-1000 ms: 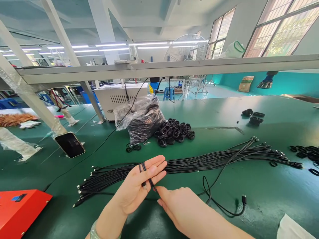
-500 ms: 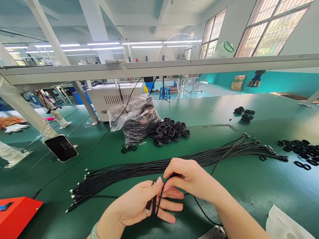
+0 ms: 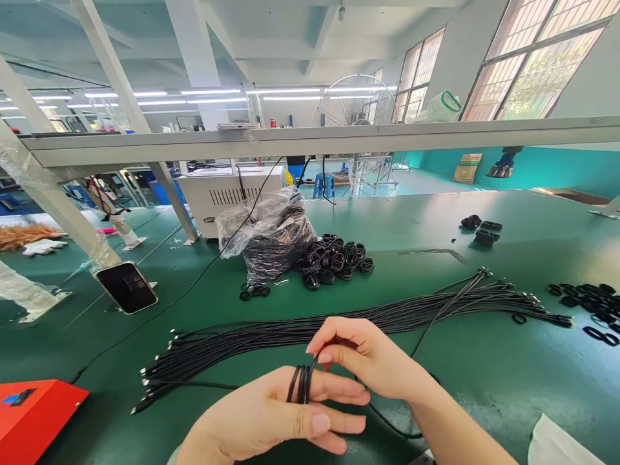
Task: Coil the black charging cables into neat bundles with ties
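Several turns of a black cable (image 3: 303, 385) are looped around the fingers of my left hand (image 3: 264, 413), which bears the coil with its fingers stretched to the right. My right hand (image 3: 371, 358) pinches the same cable between thumb and forefinger, just above the loops. The cable's free length hangs below my right wrist and runs down toward the table's near side. Behind both hands lies a long bundle of straight black cables (image 3: 232, 339) with metal plugs at the ends. A pile of coiled black cables (image 3: 334, 258) sits farther back.
A clear plastic bag (image 3: 276, 242) of dark items stands by a white machine (image 3: 194, 194). A phone (image 3: 126, 287) leans at a post, left. A red box (image 3: 39, 413) sits front left. Black rings (image 3: 588, 300) lie at right, white cloth (image 3: 557, 442) front right. A beam (image 3: 314, 139) crosses above.
My right hand has brought the cable round to the top of the coil, and more turns show on my left hand. The left hand has turned, its thumb now lower and off the loops.
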Motion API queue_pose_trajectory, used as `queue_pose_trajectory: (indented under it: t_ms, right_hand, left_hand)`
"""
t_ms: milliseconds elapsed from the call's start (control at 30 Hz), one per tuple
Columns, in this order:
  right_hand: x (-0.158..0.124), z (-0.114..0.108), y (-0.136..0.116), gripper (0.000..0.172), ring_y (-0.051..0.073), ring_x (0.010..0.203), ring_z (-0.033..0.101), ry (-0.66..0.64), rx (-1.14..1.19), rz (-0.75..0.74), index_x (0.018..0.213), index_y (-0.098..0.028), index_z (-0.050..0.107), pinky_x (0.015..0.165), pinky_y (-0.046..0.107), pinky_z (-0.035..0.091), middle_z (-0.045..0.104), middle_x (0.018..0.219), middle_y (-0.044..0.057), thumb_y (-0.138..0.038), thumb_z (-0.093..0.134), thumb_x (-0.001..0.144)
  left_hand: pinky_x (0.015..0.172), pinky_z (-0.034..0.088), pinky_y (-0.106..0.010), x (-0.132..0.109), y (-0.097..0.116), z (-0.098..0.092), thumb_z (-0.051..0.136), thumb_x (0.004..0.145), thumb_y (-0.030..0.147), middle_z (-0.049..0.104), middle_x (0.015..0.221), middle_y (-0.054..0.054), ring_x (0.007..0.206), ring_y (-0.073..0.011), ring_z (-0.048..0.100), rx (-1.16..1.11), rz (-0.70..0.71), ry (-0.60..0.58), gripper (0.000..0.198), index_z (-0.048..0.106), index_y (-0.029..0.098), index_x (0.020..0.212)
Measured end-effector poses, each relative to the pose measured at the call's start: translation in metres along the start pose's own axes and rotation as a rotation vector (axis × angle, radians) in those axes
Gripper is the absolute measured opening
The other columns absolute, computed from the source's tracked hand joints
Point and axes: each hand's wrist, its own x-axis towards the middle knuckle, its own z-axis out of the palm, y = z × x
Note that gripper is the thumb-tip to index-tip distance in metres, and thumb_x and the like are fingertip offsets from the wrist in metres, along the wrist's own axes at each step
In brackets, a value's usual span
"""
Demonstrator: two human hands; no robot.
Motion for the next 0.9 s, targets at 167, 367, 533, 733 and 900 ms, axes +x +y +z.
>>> queue_pose_trajectory:
  t_ms: [167,367,533,733,900]
  right_hand:
    - [-0.005,-0.003,-0.005,0.028,0.012,0.079,0.061,-0.023,-0.023,-0.054,0.107,-0.021,0.062,0.075,0.025,0.052,0.064,0.088,0.000,-0.009,0.047,0.087]
    - [-0.006,-0.003,-0.006,0.031,0.011,0.081,0.061,-0.022,-0.046,-0.082,0.114,-0.022,0.058,0.078,0.026,0.051,0.063,0.090,0.001,-0.009,0.047,0.089]
    - [-0.006,-0.002,-0.007,0.029,0.012,0.078,0.063,0.031,-0.059,-0.095,0.111,-0.022,0.060,0.076,0.026,0.052,0.066,0.087,0.000,-0.008,0.050,0.087]
    - [-0.009,-0.002,-0.010,0.028,0.014,0.079,0.066,0.089,-0.058,-0.138,0.108,-0.022,0.062,0.075,0.028,0.054,0.071,0.086,0.001,-0.008,0.057,0.084]
    - [-0.011,-0.005,-0.009,0.030,0.015,0.082,0.065,0.145,-0.067,-0.176,0.102,-0.024,0.065,0.078,0.028,0.053,0.070,0.086,0.000,-0.008,0.068,0.077]
  left_hand:
    - [0.096,0.050,-0.044,-0.002,0.001,0.001,0.063,0.083,0.014,0.054,0.140,-0.015,0.122,-0.0334,0.055,0.023,-0.009,0.010,0.041,0.063,0.022,0.123]
    - [0.093,0.052,-0.040,-0.002,0.002,0.002,0.062,0.085,0.016,0.054,0.139,-0.015,0.122,-0.0325,0.056,0.015,0.000,-0.009,0.040,0.062,0.023,0.124]
    - [0.092,0.052,-0.041,-0.002,0.002,0.001,0.062,0.084,0.018,0.054,0.140,-0.013,0.121,-0.0323,0.057,0.030,0.005,-0.015,0.042,0.061,0.024,0.126]
    - [0.106,0.040,-0.041,-0.005,0.008,0.007,0.051,0.093,0.027,0.055,0.140,-0.003,0.127,-0.0248,0.050,0.633,0.024,0.174,0.043,0.050,0.033,0.135]
    - [0.111,0.036,-0.035,-0.004,0.012,0.018,0.040,0.097,0.028,0.047,0.147,0.002,0.132,-0.0209,0.045,0.940,0.132,0.274,0.043,0.043,0.036,0.139]
